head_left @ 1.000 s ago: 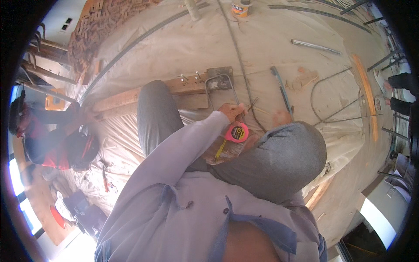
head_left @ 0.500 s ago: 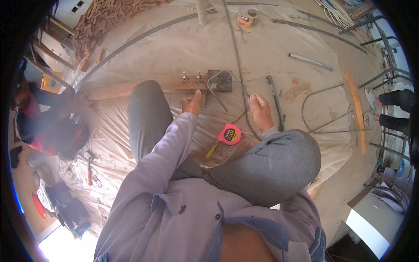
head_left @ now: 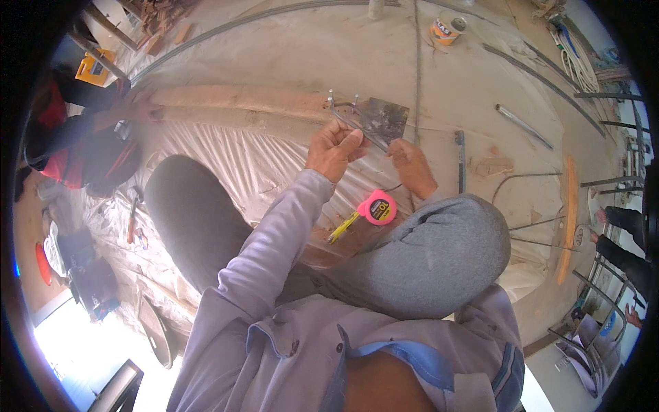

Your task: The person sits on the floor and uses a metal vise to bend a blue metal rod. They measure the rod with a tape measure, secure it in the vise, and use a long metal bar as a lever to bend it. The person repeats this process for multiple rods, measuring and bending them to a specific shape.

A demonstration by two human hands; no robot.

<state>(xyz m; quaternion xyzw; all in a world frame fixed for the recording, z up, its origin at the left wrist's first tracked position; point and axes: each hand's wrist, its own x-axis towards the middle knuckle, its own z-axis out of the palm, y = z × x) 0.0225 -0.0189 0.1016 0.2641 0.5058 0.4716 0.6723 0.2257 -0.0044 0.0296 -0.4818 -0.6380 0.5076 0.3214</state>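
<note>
A thin bent metal rod (head_left: pixel 371 137) runs slantwise between my hands, its bent end close to the upright metal pegs (head_left: pixel 356 100) on a long wooden beam (head_left: pixel 240 110). My left hand (head_left: pixel 332 152) pinches the rod near the bend, close to the beam's end. Closed on the rod's lower end is my right hand (head_left: pixel 413 169). Just beyond the rod lies a dark square plate (head_left: pixel 386 118). A pink tape measure (head_left: pixel 377 208), its yellow blade partly out, rests below my hands between my legs.
A co-worker (head_left: pixel 75 130) crouches at the far left by the beam. A hammer (head_left: pixel 132 216) lies near them. To the right are a dark bar (head_left: pixel 460 161), a metal tube (head_left: pixel 524 126) and an orange wooden strip (head_left: pixel 568 218). A can (head_left: pixel 447 29) stands farther off.
My left hand has left the beam's end and now grips the rod. The rod's bent end has come to the pegs, still in my right hand. The view has shifted.
</note>
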